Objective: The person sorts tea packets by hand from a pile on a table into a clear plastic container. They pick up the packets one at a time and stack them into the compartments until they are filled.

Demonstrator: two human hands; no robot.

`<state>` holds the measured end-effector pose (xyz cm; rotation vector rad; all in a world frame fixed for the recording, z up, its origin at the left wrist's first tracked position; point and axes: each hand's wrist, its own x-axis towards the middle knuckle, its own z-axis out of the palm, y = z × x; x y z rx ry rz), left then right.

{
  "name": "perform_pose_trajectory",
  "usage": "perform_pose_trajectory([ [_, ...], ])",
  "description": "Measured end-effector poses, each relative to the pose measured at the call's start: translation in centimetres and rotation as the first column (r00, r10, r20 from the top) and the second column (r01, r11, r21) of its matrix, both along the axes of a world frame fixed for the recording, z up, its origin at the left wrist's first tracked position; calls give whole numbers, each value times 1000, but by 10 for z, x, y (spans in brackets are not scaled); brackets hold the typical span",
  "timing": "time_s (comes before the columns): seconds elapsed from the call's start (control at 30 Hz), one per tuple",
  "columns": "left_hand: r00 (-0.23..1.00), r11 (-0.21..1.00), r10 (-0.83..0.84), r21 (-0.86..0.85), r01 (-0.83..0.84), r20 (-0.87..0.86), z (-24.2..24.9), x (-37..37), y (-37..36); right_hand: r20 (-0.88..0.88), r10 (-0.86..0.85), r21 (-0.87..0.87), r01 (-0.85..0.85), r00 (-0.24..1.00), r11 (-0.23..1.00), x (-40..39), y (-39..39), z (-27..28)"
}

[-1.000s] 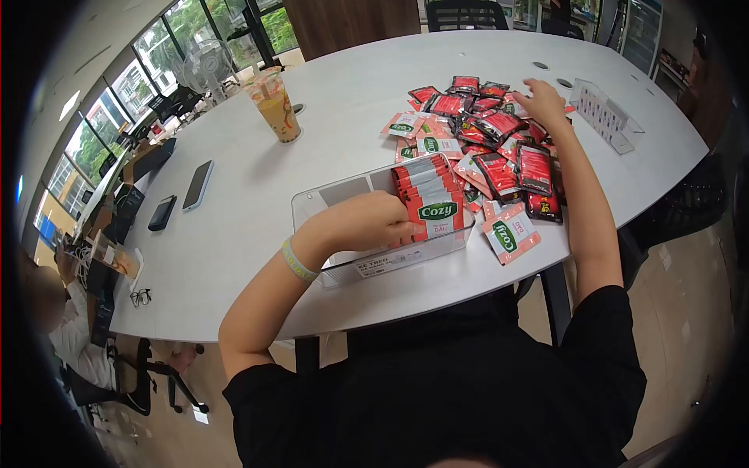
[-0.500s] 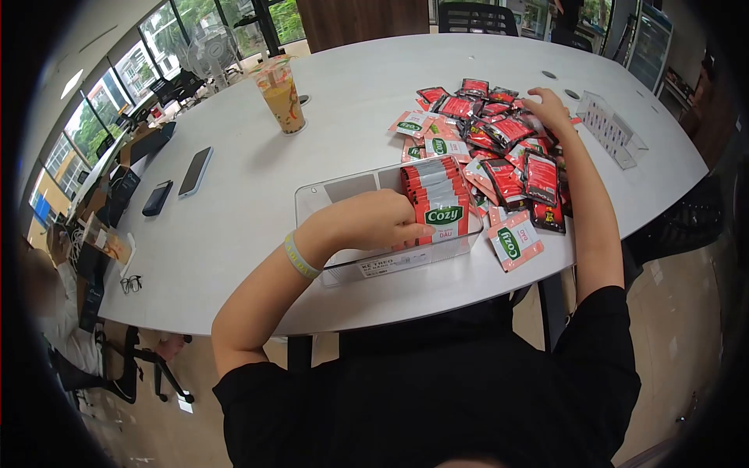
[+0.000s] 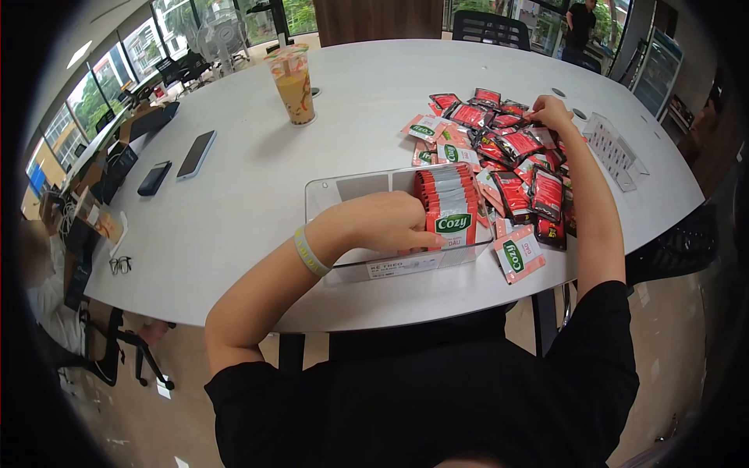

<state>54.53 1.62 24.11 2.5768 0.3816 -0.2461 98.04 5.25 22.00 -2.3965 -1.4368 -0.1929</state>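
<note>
A clear plastic box (image 3: 316,196) stands near the table's front edge, holding an upright row of red and silver Cozy sachets (image 3: 452,204). My left hand (image 3: 386,220), with a pale wristband, reaches into the box; its thumb presses the front sachet and the other fingers are hidden behind the row. Right of the box spreads a loose pile of pink Cozy sachets (image 3: 519,253) and red-and-black sachets (image 3: 548,191). At the pile's far right edge my right hand (image 3: 552,113) bends down, its fingertips closed on a red-and-black sachet that is mostly covered.
A clear rack (image 3: 616,152) stands right of the pile. Farther left on the white table (image 3: 242,203) are a drink cup (image 3: 294,93), a phone (image 3: 197,154), a small dark device (image 3: 154,179) and glasses (image 3: 121,265). A person sits at the left edge; another stands at the back.
My right hand's fingers have come down and closed at the pile's far edge. My left hand stays at the row in the box. The whole view has shifted slightly.
</note>
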Motion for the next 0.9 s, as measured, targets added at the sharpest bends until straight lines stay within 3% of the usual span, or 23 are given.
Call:
perform_pose_trajectory([
  [0.13, 1000, 999, 14, -46, -15, -28, 2, -1, 1, 36, -66, 29, 65, 997, 997, -4, -12, 10],
  [0.2, 992, 998, 28, -50, -34, -122, 6, 0, -1, -36, 135, 162, -127, 990, 979, 5, -15, 14],
  [0.23, 992, 998, 24, -47, -30, -122, 7, 0, -2, 124, 187, 219, -210, 975, 953, 9, -15, 14],
  [0.33, 988, 987, 96, -120, -111, -123, 11, -1, -3, 78, 257, 387, -266, 963, 883, -20, -30, 32],
  [0.37, 993, 980, 98, -168, -108, -70, 11, -2, -2, 196, 339, 414, -391, 920, 822, -23, -31, 34],
  [0.4, 995, 971, 102, -217, -104, -18, 10, -2, -2, 195, 340, 413, -392, 920, 822, -41, -40, 41],
  [0.43, 994, 970, 105, -217, -107, -18, 7, -1, 0, -51, 497, 513, -404, 867, 757, -60, -49, 45],
  [0.47, 988, 946, 152, -288, -148, -7, 5, 2, 4, -269, 636, 613, -380, 724, 692, -84, -60, 53],
  [0.53, 979, 909, 202, -370, -191, -10, 4, 1, 6, -314, 802, 680, -469, 509, 564, -122, -82, 56],
  [0.6, 959, 787, 282, -578, -217, 23, 10, -2, 7, -427, 843, 708, -458, 327, 537, -163, -108, 55],
  [0.63, 949, 780, 314, -579, -239, 31, 10, -1, 9, -440, 870, 728, -479, 222, 490, -178, -117, 51],
  [0.77, 877, 698, 441, -687, -201, 192, 9, 0, 10, -398, 902, 744, -516, 169, 425, -220, -128, 29],
  [0.87, 812, 797, 476, -556, -235, 339, 8, 2, 8, -227, 941, 694, -636, 250, 336, -229, -128, 20],
  [0.9, 797, 744, 495, -643, -183, 346, 11, 1, 9, -158, 944, 636, -701, 289, 321, -228, -128, 19],
])
